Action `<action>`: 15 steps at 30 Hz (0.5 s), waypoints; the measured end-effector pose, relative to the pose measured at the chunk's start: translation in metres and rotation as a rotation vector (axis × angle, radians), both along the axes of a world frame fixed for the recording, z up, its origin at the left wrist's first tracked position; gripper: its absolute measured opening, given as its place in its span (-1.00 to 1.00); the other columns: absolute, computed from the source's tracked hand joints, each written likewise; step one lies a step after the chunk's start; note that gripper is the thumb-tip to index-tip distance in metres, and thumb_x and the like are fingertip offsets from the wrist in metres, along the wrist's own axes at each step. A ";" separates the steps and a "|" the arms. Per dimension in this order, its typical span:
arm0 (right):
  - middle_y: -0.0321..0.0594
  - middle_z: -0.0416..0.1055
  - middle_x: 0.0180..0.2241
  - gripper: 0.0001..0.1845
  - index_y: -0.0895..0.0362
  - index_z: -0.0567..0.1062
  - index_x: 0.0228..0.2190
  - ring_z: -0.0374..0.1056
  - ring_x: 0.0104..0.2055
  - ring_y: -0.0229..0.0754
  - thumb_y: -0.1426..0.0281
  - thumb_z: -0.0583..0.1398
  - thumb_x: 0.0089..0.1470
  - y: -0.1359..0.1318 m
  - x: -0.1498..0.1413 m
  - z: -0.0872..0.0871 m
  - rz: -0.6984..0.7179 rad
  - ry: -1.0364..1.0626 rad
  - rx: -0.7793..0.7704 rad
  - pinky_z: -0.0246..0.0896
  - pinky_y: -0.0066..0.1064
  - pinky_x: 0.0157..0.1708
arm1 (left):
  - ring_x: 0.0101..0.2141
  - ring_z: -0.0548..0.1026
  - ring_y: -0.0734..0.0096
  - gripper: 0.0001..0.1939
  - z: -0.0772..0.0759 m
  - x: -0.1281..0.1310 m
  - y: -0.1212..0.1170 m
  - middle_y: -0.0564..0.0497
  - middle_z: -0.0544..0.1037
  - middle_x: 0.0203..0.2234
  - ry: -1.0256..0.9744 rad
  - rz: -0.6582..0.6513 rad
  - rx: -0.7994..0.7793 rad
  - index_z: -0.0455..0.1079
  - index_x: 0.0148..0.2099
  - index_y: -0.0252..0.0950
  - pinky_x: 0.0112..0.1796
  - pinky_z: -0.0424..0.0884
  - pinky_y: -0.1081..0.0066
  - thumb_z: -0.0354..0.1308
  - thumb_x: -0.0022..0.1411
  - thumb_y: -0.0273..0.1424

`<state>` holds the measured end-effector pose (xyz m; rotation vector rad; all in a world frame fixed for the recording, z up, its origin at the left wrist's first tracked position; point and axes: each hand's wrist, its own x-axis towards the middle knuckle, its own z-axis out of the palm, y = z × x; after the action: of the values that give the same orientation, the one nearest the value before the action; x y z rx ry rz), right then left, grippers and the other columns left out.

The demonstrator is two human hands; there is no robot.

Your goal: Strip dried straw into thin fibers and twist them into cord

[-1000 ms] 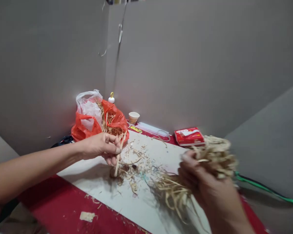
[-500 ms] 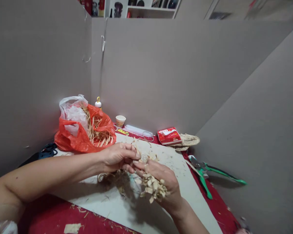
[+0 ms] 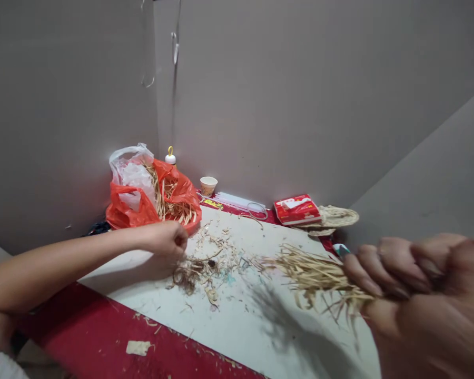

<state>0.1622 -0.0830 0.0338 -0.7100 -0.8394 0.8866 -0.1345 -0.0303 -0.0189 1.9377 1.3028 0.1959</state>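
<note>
My right hand (image 3: 422,295) is close to the camera at the right, its fingers wrapped round a bundle of straw strips (image 3: 312,271). The loose, frayed ends of the bundle point left over the white board (image 3: 237,337) and cast a shadow on it. Part of this hand is blurred, and the frame edge cuts it off. My left hand (image 3: 168,241) is curled closed over the left part of the board, beside the red plastic bag. Whether anything sits inside its fingers is hidden. Near it lies a tangle of fibre scraps (image 3: 189,276).
A red bag (image 3: 132,210) full of straw strips stands at the left back. Behind the board are a paper cup (image 3: 208,186), white sticks (image 3: 239,201), a red tissue pack (image 3: 298,209) and a woven straw piece (image 3: 337,216). Grey walls (image 3: 260,95) enclose the table.
My hands have come apart. The right one has swung right and nearer the camera with the straw bundle; the left has drawn back left. The view has tilted down.
</note>
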 end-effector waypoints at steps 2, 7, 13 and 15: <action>-0.42 -0.26 -0.77 -0.54 0.13 0.01 -0.76 -0.32 -0.76 -0.40 0.36 0.16 -0.04 0.002 0.004 -0.001 -0.013 0.018 -0.013 -0.48 -0.37 -0.73 | -0.60 0.25 0.57 -0.96 -0.013 -0.007 -0.008 0.08 0.43 -0.62 0.236 -0.045 0.131 0.40 -0.51 -0.32 -0.57 0.09 0.54 0.22 -0.12 -0.49; -0.44 -0.26 -0.76 -0.48 0.12 0.00 -0.74 -0.33 -0.74 -0.40 0.31 0.26 -0.12 0.006 0.002 -0.009 0.048 0.015 -0.049 -0.50 -0.35 -0.72 | -0.60 0.28 0.54 -0.91 -0.024 -0.016 -0.015 0.08 0.44 -0.64 0.282 -0.053 0.207 0.37 -0.55 -0.31 -0.55 0.12 0.53 0.10 -0.09 -0.56; -0.43 -0.24 -0.76 -0.53 0.12 0.01 -0.72 -0.35 -0.73 -0.39 0.35 0.25 -0.15 0.008 0.003 -0.008 0.039 0.043 -0.088 -0.52 -0.35 -0.71 | -0.62 0.40 0.51 -0.93 0.010 -0.025 -0.008 0.11 0.44 -0.64 -0.159 0.076 -0.159 0.31 -0.43 -0.30 -0.54 0.28 0.53 0.14 0.03 -0.42; -0.43 -0.26 -0.76 -0.51 0.13 -0.02 -0.69 -0.37 -0.73 -0.38 0.33 0.24 -0.14 0.011 0.008 -0.011 0.036 0.034 -0.099 -0.53 -0.35 -0.72 | -0.59 0.42 0.52 -0.87 0.020 -0.028 -0.008 0.08 0.48 -0.60 -0.294 0.130 -0.163 0.31 -0.41 -0.31 -0.50 0.31 0.51 0.18 0.05 -0.37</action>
<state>0.1707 -0.0720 0.0232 -0.7657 -0.7847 0.9751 -0.1625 -0.0384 0.0007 1.6195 1.2087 0.4107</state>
